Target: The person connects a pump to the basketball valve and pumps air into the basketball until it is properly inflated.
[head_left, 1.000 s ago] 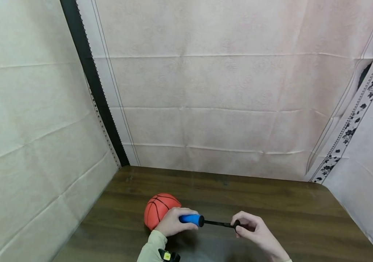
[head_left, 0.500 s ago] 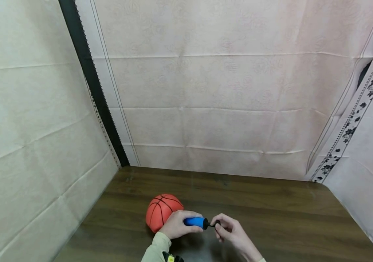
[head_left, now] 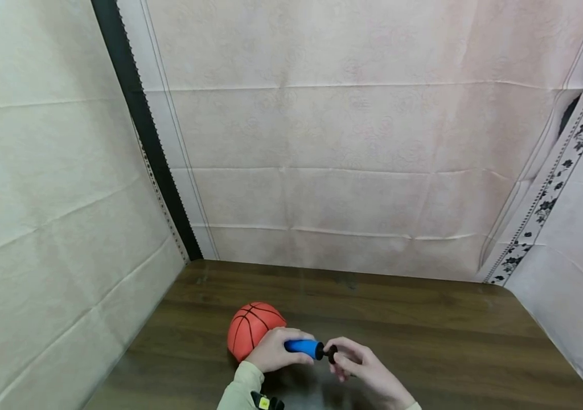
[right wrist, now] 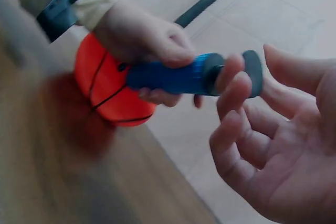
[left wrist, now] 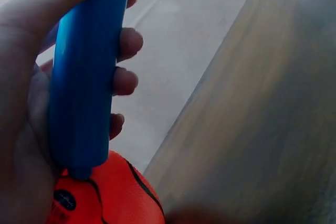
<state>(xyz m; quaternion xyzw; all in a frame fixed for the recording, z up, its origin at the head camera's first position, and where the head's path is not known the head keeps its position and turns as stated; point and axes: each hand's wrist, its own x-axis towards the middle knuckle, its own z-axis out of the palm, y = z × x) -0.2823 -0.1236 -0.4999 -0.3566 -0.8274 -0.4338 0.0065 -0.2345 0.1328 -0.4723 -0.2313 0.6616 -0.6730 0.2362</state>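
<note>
A blue hand pump lies roughly level in my left hand, whose fingers wrap round its barrel. The pump's nozzle end meets an orange-red ball with black basketball lines; whether a needle sits inside it is hidden. My right hand is at the black pump handle, its curled fingers hooked over the handle's near side by the rod. In the right wrist view the thumb stands just behind the handle. Only a short stretch of rod shows between barrel and handle.
Both hands are over a brown wood-grain table. Pale cloth walls enclose it at the back and both sides. A black strip runs down the left back corner, and a flowered border down the right.
My right hand has moved left, pushing the long exposed rod almost fully into the barrel. The left hand and ball shifted slightly right. Over the last half second the right thumb and fingers have loosened.
</note>
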